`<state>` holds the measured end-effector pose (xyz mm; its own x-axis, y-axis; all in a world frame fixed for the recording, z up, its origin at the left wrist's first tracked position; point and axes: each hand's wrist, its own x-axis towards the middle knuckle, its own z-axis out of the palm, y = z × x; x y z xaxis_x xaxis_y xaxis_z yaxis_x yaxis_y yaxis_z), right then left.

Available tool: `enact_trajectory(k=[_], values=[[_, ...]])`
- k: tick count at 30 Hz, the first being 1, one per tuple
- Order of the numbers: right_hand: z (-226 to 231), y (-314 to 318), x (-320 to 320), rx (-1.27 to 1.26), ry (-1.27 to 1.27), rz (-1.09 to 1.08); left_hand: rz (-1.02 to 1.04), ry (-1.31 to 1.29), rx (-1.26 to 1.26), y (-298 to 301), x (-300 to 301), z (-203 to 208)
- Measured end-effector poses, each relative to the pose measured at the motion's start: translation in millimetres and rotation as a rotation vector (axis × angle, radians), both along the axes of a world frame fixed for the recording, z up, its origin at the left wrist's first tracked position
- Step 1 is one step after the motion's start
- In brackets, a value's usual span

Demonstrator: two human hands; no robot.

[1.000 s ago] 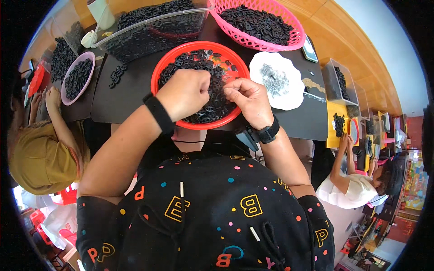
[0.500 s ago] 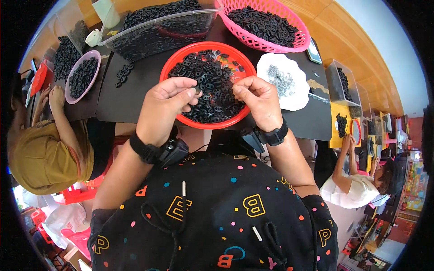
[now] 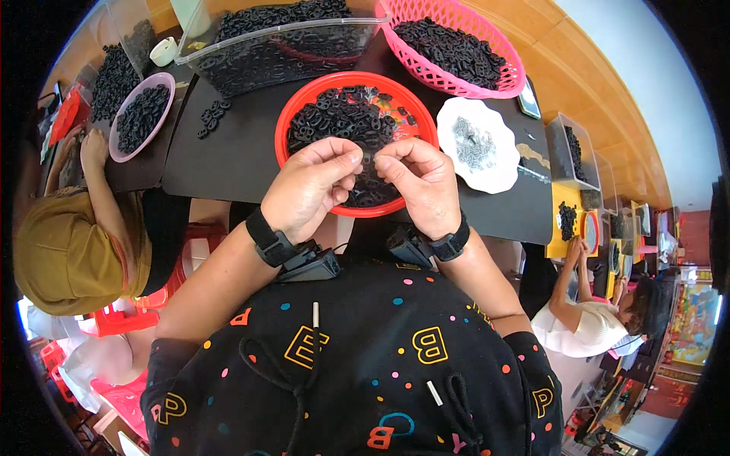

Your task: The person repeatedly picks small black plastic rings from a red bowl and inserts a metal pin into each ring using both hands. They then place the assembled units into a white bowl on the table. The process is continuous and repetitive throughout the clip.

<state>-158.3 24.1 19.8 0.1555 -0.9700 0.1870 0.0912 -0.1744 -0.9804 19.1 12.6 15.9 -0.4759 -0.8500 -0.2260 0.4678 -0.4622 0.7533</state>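
Note:
Over the near part of a red basin (image 3: 283,114), both my hands are pinched with their fingertips close together. My left hand (image 3: 313,186) has thumb and forefinger closed on a small black plastic piece, mostly hidden by the fingers. Thumb and forefinger of my right hand (image 3: 420,182) are pressed together too; whatever they hold is too small to make out. Many small black plastic pieces with holes (image 3: 331,118) fill the basin. To its right, a white scalloped plate (image 3: 498,144) carries a heap of tiny silvery metal parts (image 3: 473,144).
Behind the basin stand a clear bin (image 3: 281,72) and a pink basket (image 3: 513,57), both full of black pieces. Several loose pieces (image 3: 214,118) lie on the dark table (image 3: 220,163). A pink bowl (image 3: 169,85) is farther left. Other people sit at the left (image 3: 72,251) and right (image 3: 582,327).
My hands have come together from opposite sides of the basin, and their fingertips now nearly meet. The left hand moved right and the right hand slightly left.

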Motion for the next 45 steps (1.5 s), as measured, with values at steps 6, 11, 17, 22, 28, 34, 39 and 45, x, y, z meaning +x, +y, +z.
enact_trajectory(k=[6,11,17,22,28,34,39,45], values=[[-1.4,-0.9,1.2,0.009,0.000,0.023,-0.032,0.000,0.017,1.1,-0.6,-3.3],[-0.1,-1.4,1.5,0.055,-0.016,0.047,-0.065,-0.019,0.024,2.9,-4.5,-3.3],[-5.0,-4.2,-2.0,0.065,-0.014,0.037,-0.054,-0.056,0.014,2.9,-3.5,-1.4],[-5.0,-2.3,0.2,0.087,-0.023,0.008,0.013,-0.005,-0.020,-0.7,1.2,-6.2],[-2.4,0.3,1.3,0.076,-0.013,-0.008,0.026,0.003,0.002,1.2,-1.9,-4.2],[-2.8,1.1,0.9,0.075,0.000,-0.017,0.001,0.017,-0.015,3.7,-2.4,-1.7],[-2.3,2.1,2.0,0.061,-0.011,-0.006,0.007,-0.006,-0.043,5.5,-1.6,-0.9],[0.9,6.3,8.2,-0.037,0.134,-0.078,0.056,-0.082,-0.084,7.8,-5.4,2.3]])
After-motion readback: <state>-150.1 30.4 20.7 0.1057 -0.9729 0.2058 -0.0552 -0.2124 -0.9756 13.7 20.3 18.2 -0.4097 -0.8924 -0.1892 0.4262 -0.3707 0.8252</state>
